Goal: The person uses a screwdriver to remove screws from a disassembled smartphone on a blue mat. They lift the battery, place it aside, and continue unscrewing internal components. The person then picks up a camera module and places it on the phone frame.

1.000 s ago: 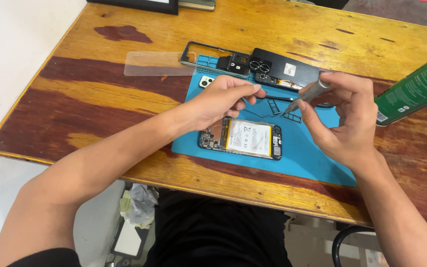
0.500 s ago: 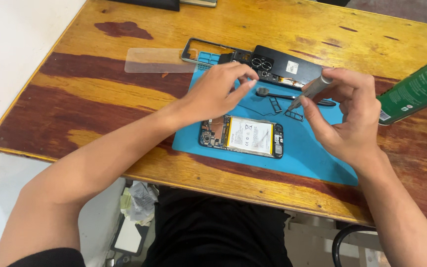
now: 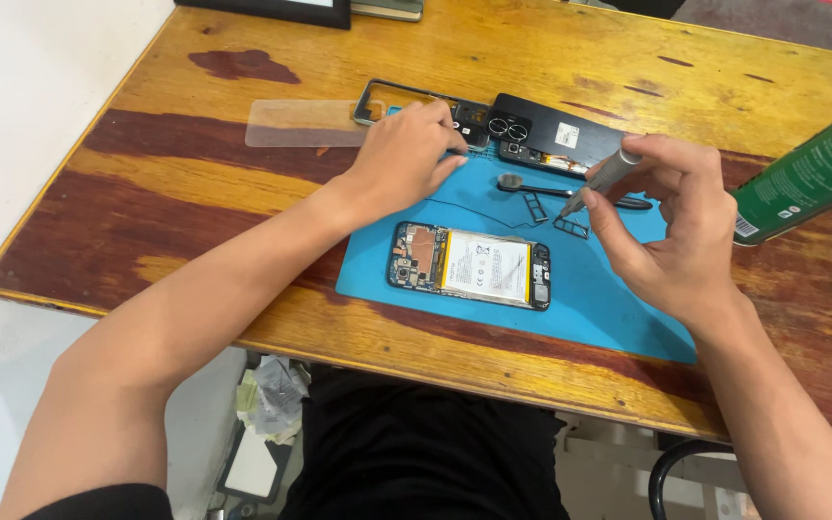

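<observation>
Since earlier, left hand [image 3: 406, 159] farther back.

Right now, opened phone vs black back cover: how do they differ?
The opened phone lies on the blue mat with its battery and circuit board showing; the black back cover shows a plain shell with camera rings. The phone is nearer the person, the cover farther, at the mat's top edge. Both lie flat.

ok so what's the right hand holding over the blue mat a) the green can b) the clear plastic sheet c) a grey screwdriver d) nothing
c: the right hand grips a slim grey screwdriver, tip pointing down at a small tray part on the blue mat, while the green can lies apart on the table.
</observation>
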